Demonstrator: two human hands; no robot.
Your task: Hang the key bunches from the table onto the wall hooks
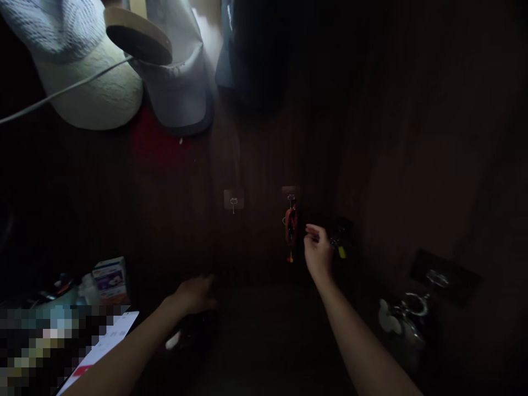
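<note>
My right hand (318, 252) is raised close to a dark wood panel, its fingers loosely bent and slightly apart, with nothing visible in them. Just left of its fingertips, without touching, a red-orange keychain (291, 225) hangs from a small metal hook (291, 197). Behind the hand on the right is a dark bunch with a yellow-green tag (342, 252), partly lost in shadow. Lower down on the left, my left hand (196, 294) hovers with thumb and fingers apart. It is dim and a little blurred, and I see nothing held.
A second adhesive hook (234, 200) is on the panel. Pale caps (177, 93) and a round wooden-rimmed object (138, 36) hang above, crossed by a white cord (70, 88). Metal rings with keys (414, 305) hang at right. A small box (110, 279) and paper (109, 344) lie left.
</note>
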